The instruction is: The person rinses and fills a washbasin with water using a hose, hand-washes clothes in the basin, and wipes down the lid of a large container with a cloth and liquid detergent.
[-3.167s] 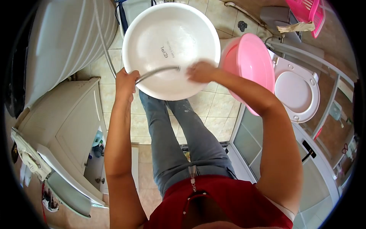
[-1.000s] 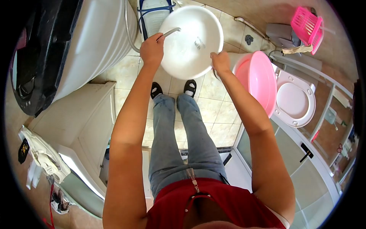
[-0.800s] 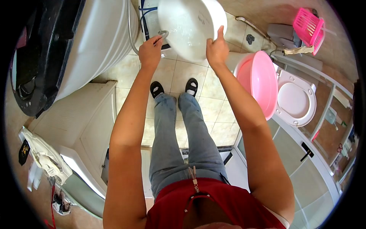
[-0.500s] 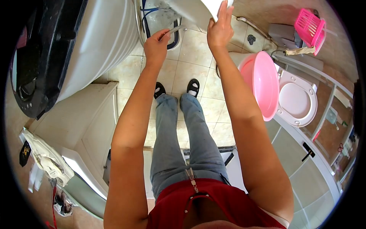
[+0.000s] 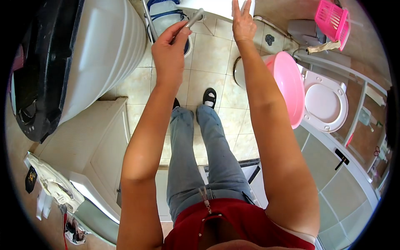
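Observation:
My left hand [image 5: 168, 54] is closed around a grey hose [image 5: 194, 18], whose end sticks out past my thumb. Another stretch of the hose runs up beside my knuckles. At the top edge, my right hand [image 5: 244, 29] grips the rim of a white basin-like object [image 5: 208, 5]; its fingertips and most of the object are out of view. Beyond my left hand stands a clear-walled container with a dark blue rim and blue bands [image 5: 166, 9], partly hidden by the hand.
A pink tub [image 5: 287, 89] stands to the right, beside a white toilet seat [image 5: 326, 104]. A large white tank [image 5: 104, 50] takes up the left. A pink basket [image 5: 333, 21] hangs at the upper right. Pale tiles [image 5: 208, 52] cover the floor.
My left hand has come closer to me with the hose, which now points up and right. The white object has tilted, its bright side now showing. More of my right fingers are cut off.

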Motion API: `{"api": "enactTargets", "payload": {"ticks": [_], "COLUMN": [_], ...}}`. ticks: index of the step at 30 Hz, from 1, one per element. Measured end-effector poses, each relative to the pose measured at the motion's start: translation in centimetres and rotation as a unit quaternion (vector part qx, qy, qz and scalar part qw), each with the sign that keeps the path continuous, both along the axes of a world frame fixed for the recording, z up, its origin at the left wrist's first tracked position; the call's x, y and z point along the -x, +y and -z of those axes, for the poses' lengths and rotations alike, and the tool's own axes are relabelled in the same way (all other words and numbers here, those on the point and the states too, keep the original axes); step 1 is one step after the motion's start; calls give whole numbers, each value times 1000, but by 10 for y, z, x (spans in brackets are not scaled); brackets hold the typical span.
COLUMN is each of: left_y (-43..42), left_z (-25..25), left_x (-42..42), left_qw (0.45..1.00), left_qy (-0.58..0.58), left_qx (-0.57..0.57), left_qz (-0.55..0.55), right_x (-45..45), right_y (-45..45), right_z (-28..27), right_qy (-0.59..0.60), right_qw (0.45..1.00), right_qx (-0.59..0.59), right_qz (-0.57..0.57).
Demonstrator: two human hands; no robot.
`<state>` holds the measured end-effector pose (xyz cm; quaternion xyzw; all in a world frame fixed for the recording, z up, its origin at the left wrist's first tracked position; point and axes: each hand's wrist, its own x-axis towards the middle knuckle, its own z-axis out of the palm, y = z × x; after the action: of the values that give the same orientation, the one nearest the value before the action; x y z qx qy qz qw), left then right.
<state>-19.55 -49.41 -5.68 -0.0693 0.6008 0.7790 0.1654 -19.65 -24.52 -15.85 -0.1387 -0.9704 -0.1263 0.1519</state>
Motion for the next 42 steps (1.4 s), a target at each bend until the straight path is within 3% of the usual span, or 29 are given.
{"api": "enactTargets", "payload": {"ticks": [9, 16, 22, 26, 29, 36, 39, 42], "left_y": [30, 37, 44, 34, 27, 31, 43, 59], "left_z": [-11, -43, -28, -20, -11, -54, -80, -112], "left_x": [-17, -22, -32, -32, -28, -21, -20, -15], "left_qw": [1000, 999, 995, 993, 994, 996, 995, 994], "left_qy": [9, 25, 71, 67, 76, 52, 63, 84], "left_qx": [4, -16, 48, 99, 69, 37, 30, 33], "left_qz": [2, 12, 55, 16, -38, -69, -70, -66], "right_x": [-17, -28, -38, -49, -62, -105, -114, -115], "right_y": [1, 13, 16, 21, 31, 24, 13, -10], "right_z": [4, 20, 25, 21, 20, -21, -17, -20], "right_qy": [-51, -21, 29, 29, 47, 103, 175, 225], "right_qw": [987, 993, 994, 999, 996, 965, 932, 835], "right_qx": [-126, -80, -87, 6, 71, 215, 283, 438], "right_qz": [-83, -83, -63, -39, -5, 107, 147, 246]}}
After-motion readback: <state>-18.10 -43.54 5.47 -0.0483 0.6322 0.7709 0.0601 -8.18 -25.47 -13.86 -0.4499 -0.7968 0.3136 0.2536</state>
